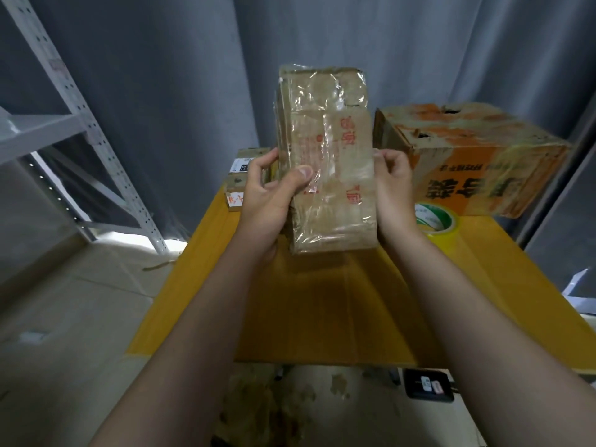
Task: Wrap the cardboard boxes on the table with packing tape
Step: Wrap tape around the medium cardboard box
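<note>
A tall brown cardboard box (325, 130) with red print and shiny clear tape over its face is held upright above the yellow table (322, 304). My left hand (267, 191) grips its left edge, the thumb pressed onto the front face. My right hand (392, 188) grips the right edge, fingers curled round the side. A roll of packing tape (435, 222), yellowish with a green and white core, lies on the table just right of my right hand.
A large orange and brown carton (477, 156) stands at the table's back right. Small boxes (240, 179) are stacked at the back left. A grey metal shelf rack (84, 130) stands to the left. A dark device (427, 383) lies on the floor below the table's front edge.
</note>
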